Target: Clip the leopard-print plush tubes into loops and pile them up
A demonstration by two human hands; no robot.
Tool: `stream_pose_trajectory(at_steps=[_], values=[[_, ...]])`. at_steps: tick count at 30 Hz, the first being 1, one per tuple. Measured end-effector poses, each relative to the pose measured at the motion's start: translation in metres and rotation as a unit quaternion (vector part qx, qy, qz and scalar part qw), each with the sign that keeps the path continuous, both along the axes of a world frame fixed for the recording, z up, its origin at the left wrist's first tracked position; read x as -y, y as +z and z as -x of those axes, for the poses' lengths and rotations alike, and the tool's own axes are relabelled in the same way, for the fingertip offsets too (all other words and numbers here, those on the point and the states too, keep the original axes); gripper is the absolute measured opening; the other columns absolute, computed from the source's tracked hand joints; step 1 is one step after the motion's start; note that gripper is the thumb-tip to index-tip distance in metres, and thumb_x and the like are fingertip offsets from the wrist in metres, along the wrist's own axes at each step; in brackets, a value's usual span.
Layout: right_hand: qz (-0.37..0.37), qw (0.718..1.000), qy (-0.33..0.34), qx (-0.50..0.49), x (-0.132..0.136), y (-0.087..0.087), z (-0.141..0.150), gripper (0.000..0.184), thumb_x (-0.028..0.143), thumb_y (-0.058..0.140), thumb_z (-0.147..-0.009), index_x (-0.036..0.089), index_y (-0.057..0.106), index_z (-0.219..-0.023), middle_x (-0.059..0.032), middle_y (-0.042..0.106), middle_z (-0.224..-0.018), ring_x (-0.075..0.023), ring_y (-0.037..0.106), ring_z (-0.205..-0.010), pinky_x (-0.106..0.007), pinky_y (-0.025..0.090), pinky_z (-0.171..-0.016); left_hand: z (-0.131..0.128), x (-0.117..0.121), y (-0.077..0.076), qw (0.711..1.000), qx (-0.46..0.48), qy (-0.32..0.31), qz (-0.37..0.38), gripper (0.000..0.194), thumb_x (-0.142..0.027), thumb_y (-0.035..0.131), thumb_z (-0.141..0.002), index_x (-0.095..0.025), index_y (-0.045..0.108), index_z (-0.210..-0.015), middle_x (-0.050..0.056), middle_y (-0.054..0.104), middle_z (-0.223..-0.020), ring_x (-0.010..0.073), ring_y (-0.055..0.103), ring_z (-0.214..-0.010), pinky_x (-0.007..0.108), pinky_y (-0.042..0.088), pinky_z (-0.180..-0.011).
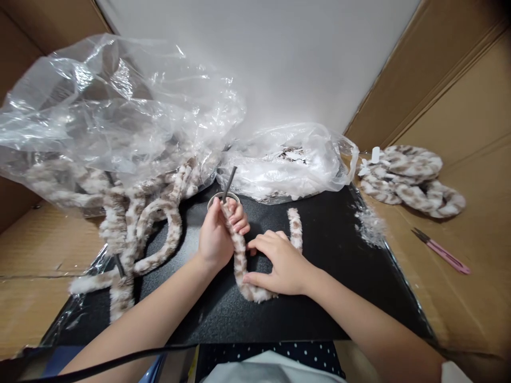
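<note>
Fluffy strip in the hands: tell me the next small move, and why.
Probably bring the right hand up to the dark rod: it juts from the end of the fluffy strip that the left hand grips, while the right only touches the lower bend.

plush tube (240, 266): slender, fuzzy pile, cream-white with light brown blotches. lies near the middle of the scene, bent in a rough u, the curve on the near side; left limb runs toward the far side, leaning slightly left. a matching length shows at right, blunt tip pointing far; the stretch between is covered, join not visible. dark rod (229, 183): thin, straight, protruding at the tube's far left end, tilted slightly right; lower part hidden.
</note>
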State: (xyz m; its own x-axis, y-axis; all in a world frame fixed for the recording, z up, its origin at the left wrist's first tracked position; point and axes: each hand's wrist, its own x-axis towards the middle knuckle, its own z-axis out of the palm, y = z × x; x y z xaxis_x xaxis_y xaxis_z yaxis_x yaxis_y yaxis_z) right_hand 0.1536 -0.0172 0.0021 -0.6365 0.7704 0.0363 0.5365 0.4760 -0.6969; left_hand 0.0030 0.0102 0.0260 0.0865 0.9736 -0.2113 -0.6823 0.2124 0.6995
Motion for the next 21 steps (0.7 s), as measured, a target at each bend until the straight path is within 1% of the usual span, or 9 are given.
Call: stream_pose_trajectory(at_steps=[2,4,6,8,11,15,19,20,21], values=[[0.005,1.000,-0.017,0.006,0.001,-0.001,0.004,0.035,0.050,0.071,-0.079,0.017,0.059,-0.084,-0.0049,0.065,-0.088,-0.0210,0.054,-0.089,-0.036,0.035,-0.080,-0.006,0.006,0.000,0.999,0.015,-0.030,0.001,0.041,-0.050,0.047,-0.092,-0.018,0.039,-0.068,-0.005,0.030,-0.058,0.0070,0.033,-0.047,0.018,0.037,-0.047],[0.008,1.000,-0.025,0.007,0.002,-0.004,0.009,0.028,0.042,0.066,-0.086,0.017,0.056,-0.078,-0.0055,0.064,-0.088,-0.0211,0.055,-0.091,-0.035,0.034,-0.081,-0.010,0.011,-0.001,0.998,0.031,-0.051,0.000,0.040,-0.049,0.050,-0.091,-0.018,0.039,-0.069,-0.006,0.030,-0.058,0.0067,0.033,-0.047,0.017,0.037,-0.047],[0.010,1.000,-0.021,0.000,0.003,-0.007,0.011,0.023,0.032,0.058,-0.092,0.017,0.055,-0.076,-0.0047,0.064,-0.086,-0.0196,0.055,-0.090,-0.034,0.034,-0.081,-0.008,0.011,0.000,0.997,0.046,-0.063,-0.003,0.040,-0.047,0.054,-0.090,-0.018,0.037,-0.068,-0.007,0.027,-0.057,0.0056,0.027,-0.044,0.015,0.031,-0.042],[0.012,1.000,-0.007,-0.006,0.003,-0.009,0.013,0.028,0.027,0.049,-0.096,0.017,0.052,-0.070,-0.0025,0.061,-0.077,-0.0170,0.055,-0.083,-0.033,0.034,-0.079,-0.002,0.009,0.002,0.996,0.058,-0.061,-0.005,0.042,-0.046,0.053,-0.091,-0.018,0.035,-0.066,-0.007,0.022,-0.056,0.0050,0.021,-0.041,0.014,0.024,-0.038],[0.022,0.999,0.014,-0.027,0.003,-0.011,0.014,0.037,0.025,0.039,-0.100,0.018,0.045,-0.065,0.0009,0.055,-0.067,-0.0133,0.052,-0.070,-0.031,0.034,-0.077,0.008,0.004,0.007,0.997,0.065,-0.030,-0.005,0.045,-0.047,0.045,-0.096,-0.019,0.030,-0.064,-0.008,0.017,-0.053,0.0054,0.016,-0.039,0.014,0.019,-0.036],[0.046,0.997,0.006,-0.061,0.002,-0.010,0.010,0.038,0.026,0.040,-0.098,0.019,0.040,-0.061,0.0030,0.052,-0.060,-0.0110,0.049,-0.061,-0.029,0.036,-0.074,0.017,-0.003,0.014,0.998,0.057,0.012,0.004,0.044,-0.043,0.032,-0.100,-0.019,0.029,-0.064,-0.008,0.018,-0.051,0.0063,0.015,-0.038,0.016,0.017,-0.035],[0.143,0.984,-0.011,-0.103,-0.002,-0.004,-0.002,0.034,0.030,0.041,-0.098,0.019,0.046,-0.066,0.0024,0.058,-0.060,-0.0107,0.054,-0.056,-0.024,0.037,-0.063,0.031,-0.012,0.017,0.997,0.034,0.067,-0.010,0.041,-0.037,0.028,-0.101,-0.019,0.030,-0.064,-0.007,0.023,-0.049,0.0066,0.017,-0.037,0.017,0.017,-0.036],[0.147,0.984,-0.019,-0.099,-0.004,-0.002,-0.006,0.033,0.032,0.042,-0.098,0.019,0.048,-0.068,0.0023,0.058,-0.061,-0.0111,0.054,-0.056,-0.024,0.036,-0.060,0.035,-0.015,0.018,0.995,0.019,0.091,-0.018,0.039,-0.037,0.029,-0.100,-0.019,0.032,-0.065,-0.007,0.024,-0.049,0.0066,0.018,-0.037,0.018,0.017,-0.036],[0.133,0.987,-0.028,-0.088,-0.006,0.000,-0.010,0.032,0.034,0.042,-0.097,0.019,0.049,-0.069,0.0022,0.058,-0.061,-0.0116,0.054,-0.056,-0.024,0.035,-0.058,0.039,-0.018,0.018,0.992,-0.002,0.124,-0.028,0.037,-0.036,0.032,-0.099,-0.020,0.034,-0.066,-0.008,0.025,-0.049,0.0064,0.018,-0.036,0.018,0.017,-0.036]])
